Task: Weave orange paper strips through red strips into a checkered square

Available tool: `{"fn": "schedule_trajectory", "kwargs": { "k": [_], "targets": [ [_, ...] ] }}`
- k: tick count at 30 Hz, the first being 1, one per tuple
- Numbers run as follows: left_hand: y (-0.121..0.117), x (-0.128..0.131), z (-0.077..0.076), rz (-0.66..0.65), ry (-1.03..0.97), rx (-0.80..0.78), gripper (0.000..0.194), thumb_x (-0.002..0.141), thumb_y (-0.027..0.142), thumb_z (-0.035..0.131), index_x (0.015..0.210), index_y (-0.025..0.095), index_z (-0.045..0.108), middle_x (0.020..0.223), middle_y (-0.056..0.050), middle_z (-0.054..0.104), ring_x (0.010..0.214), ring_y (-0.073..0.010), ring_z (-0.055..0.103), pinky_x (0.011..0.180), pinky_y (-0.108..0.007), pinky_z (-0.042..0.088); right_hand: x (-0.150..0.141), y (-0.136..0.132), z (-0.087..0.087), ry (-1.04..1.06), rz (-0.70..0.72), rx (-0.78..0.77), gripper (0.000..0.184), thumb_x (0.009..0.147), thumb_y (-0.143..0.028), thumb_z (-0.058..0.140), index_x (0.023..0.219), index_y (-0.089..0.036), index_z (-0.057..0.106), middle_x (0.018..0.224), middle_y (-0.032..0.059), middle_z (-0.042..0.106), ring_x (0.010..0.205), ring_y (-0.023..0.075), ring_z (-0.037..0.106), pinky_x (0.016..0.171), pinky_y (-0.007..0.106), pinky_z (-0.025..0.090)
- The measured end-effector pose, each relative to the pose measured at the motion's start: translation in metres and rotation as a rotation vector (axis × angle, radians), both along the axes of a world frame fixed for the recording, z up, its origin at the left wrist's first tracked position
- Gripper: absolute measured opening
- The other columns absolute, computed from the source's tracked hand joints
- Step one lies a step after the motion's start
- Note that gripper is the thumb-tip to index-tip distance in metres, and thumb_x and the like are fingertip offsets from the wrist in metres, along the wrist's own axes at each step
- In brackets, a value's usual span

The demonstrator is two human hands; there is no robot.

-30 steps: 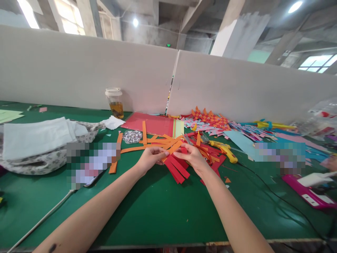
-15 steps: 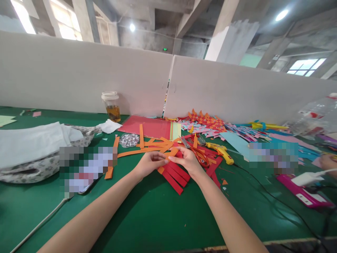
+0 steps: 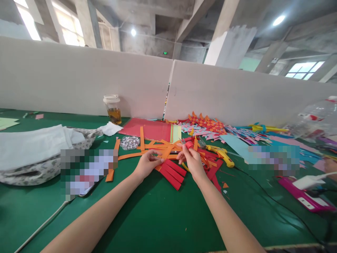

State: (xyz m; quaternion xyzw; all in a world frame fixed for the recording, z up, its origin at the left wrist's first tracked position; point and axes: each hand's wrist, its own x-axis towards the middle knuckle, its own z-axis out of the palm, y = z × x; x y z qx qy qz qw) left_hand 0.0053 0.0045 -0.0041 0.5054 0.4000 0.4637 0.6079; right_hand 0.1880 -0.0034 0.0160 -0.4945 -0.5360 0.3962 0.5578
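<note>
My left hand [image 3: 150, 163] pinches a bundle of red and orange paper strips [image 3: 172, 174] between thumb and fingers. Several red ends fan out toward me over the green table. Just to the right, my right hand [image 3: 193, 161] is raised apart from the bundle, with a short red paper strip [image 3: 189, 144] at its thumb and fingertips. Loose orange strips [image 3: 130, 155] lie behind and left of my hands. Beside my right wrist are orange-handled scissors [image 3: 205, 162], partly hidden by the hand and paper.
A yellow corded tool [image 3: 223, 156] and woven orange-red pieces [image 3: 205, 121] lie to the right. A magenta power strip [image 3: 305, 198] and another person's hand [image 3: 331, 166] are further right. On the left are a phone [image 3: 89, 186], a bag of small round pieces [image 3: 130, 142] and a lidded cup [image 3: 113, 110].
My right hand has let go of the bundle and moved up and right, with a red strip at its fingertips. My left hand stays on the bundle.
</note>
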Motion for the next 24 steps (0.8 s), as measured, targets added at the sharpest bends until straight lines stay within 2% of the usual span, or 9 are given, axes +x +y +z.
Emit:
{"fn": "schedule_trajectory", "kwargs": {
  "k": [1,3,5,8,10,14,17,20,24],
  "targets": [
    [-0.0002,0.0000,0.0001,0.004,0.001,0.000,0.032,0.059,0.030,0.073,0.081,0.016,0.053,0.064,-0.001,0.066,0.063,-0.0128,0.062,0.061,-0.021,0.044,0.0015,0.0003,-0.0006,-0.043,-0.041,0.027,0.049,0.079,-0.056,0.045,0.101,-0.016,0.062,0.061,0.0016,0.059,0.044,0.0098,0.050,0.046,0.025,0.045],
    [-0.0009,-0.0001,0.0007,0.003,0.003,0.009,0.031,0.060,0.030,0.073,0.079,0.016,0.053,0.063,0.000,0.065,0.061,-0.0121,0.061,0.059,-0.020,0.043,0.0047,0.0015,-0.0020,-0.135,-0.148,0.090,0.046,0.076,-0.056,0.048,0.093,-0.017,0.066,0.069,0.0035,0.060,0.053,0.0115,0.052,0.049,0.024,0.045],
    [-0.0012,-0.0002,0.0014,0.001,-0.002,0.014,0.031,0.060,0.031,0.073,0.078,0.017,0.053,0.061,0.001,0.064,0.060,-0.0118,0.061,0.058,-0.020,0.042,0.0075,0.0035,-0.0032,-0.200,-0.242,0.171,0.041,0.074,-0.055,0.054,0.084,-0.017,0.067,0.087,0.0065,0.059,0.072,0.0154,0.057,0.060,0.025,0.047],
    [-0.0004,-0.0003,0.0009,-0.001,-0.015,0.013,0.031,0.059,0.031,0.073,0.078,0.017,0.052,0.062,0.000,0.064,0.060,-0.0123,0.061,0.057,-0.020,0.042,0.0084,0.0056,-0.0030,-0.198,-0.255,0.267,0.036,0.070,-0.052,0.059,0.078,-0.017,0.066,0.100,0.0078,0.055,0.090,0.0194,0.056,0.074,0.028,0.048],
    [0.0006,-0.0003,-0.0002,0.003,-0.005,0.019,0.031,0.059,0.032,0.073,0.076,0.017,0.053,0.063,-0.001,0.065,0.061,-0.0125,0.061,0.057,-0.020,0.042,0.0066,0.0052,-0.0013,-0.155,-0.226,0.246,0.035,0.070,-0.051,0.060,0.078,-0.017,0.065,0.099,0.0075,0.056,0.091,0.0197,0.057,0.076,0.029,0.047],
    [0.0013,-0.0006,-0.0013,0.011,0.022,0.022,0.030,0.058,0.032,0.073,0.075,0.015,0.054,0.064,-0.002,0.065,0.062,-0.0129,0.062,0.059,-0.021,0.042,0.0015,0.0028,0.0022,-0.062,-0.236,0.100,0.037,0.070,-0.051,0.060,0.086,-0.018,0.064,0.094,0.0059,0.062,0.088,0.0196,0.059,0.079,0.031,0.046],
    [0.0007,-0.0010,-0.0010,0.009,0.014,0.008,0.032,0.058,0.033,0.073,0.077,0.016,0.054,0.063,-0.002,0.065,0.062,-0.0130,0.062,0.057,-0.020,0.042,0.0000,0.0041,0.0015,0.029,-0.225,0.045,0.038,0.069,-0.051,0.061,0.092,-0.020,0.062,0.096,0.0056,0.064,0.095,0.0210,0.058,0.084,0.033,0.044],
    [0.0006,-0.0012,-0.0013,0.007,0.010,-0.001,0.035,0.058,0.033,0.074,0.081,0.016,0.055,0.064,-0.003,0.066,0.061,-0.0134,0.061,0.056,-0.021,0.043,0.0009,0.0061,-0.0007,0.020,-0.256,0.091,0.034,0.071,-0.050,0.058,0.089,-0.020,0.062,0.103,0.0060,0.063,0.107,0.0222,0.052,0.089,0.034,0.041],
    [0.0006,-0.0006,-0.0013,0.007,0.008,0.007,0.033,0.057,0.032,0.075,0.081,0.014,0.059,0.065,-0.003,0.066,0.061,-0.0132,0.061,0.059,-0.022,0.045,0.0038,0.0015,0.0020,-0.235,-0.406,0.236,0.033,0.079,-0.048,0.048,0.080,-0.019,0.064,0.106,0.0077,0.060,0.120,0.0241,0.040,0.097,0.038,0.034]
  ]
}}
